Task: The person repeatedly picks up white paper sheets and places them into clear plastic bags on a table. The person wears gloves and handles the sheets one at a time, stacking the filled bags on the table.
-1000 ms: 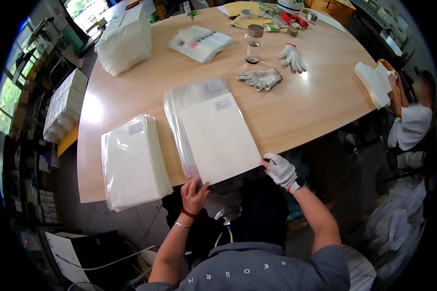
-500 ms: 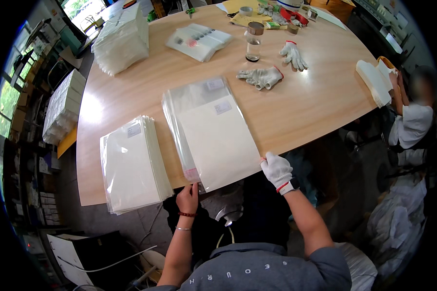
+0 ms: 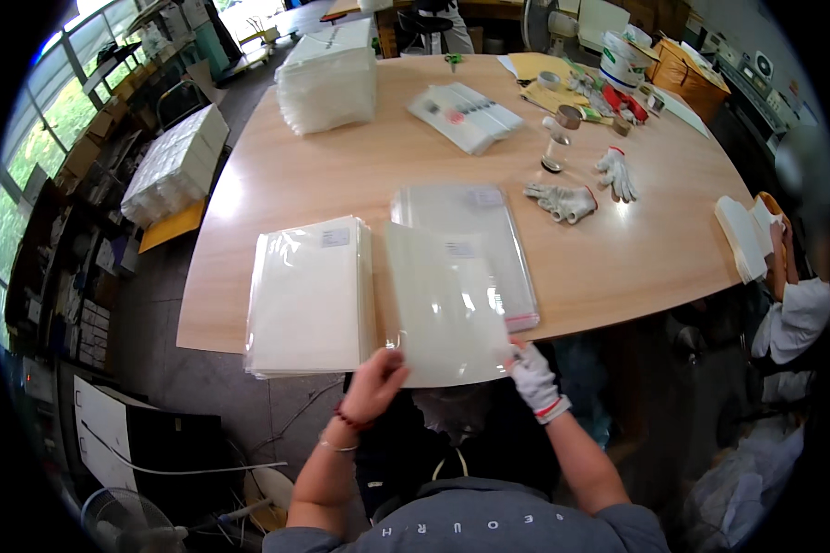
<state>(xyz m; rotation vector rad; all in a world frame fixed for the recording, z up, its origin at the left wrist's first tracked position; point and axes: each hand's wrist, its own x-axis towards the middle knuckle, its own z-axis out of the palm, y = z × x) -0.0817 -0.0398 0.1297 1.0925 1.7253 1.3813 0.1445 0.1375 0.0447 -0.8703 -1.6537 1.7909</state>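
A cream paper sheet in a clear plastic sleeve (image 3: 447,318), with a small label near its far end, is held by its near corners over the table's front edge. My bare left hand (image 3: 378,380), wearing bracelets, pinches the left corner. At the right corner, my right hand (image 3: 533,376) in a white glove has its fingers closed on the same sleeve. Partly under the sheet lies a pile of clear plastic bags (image 3: 516,249) with a pink strip along the near end. Close to my left hand stands a neat stack of sleeved cream sheets (image 3: 309,300).
Beyond are two loose white gloves (image 3: 563,201) (image 3: 615,175), a clear jar (image 3: 557,147), printed plastic bags (image 3: 466,117) and a tall wrapped stack (image 3: 327,78). Tape rolls and a white bucket (image 3: 622,64) sit far right. Another person's hands (image 3: 782,253) hold white material at the right edge.
The sleeved sheet has shifted left off the bag pile toward the stack, its near end raised. My left hand has come up to its left corner. The whole view has also shifted.
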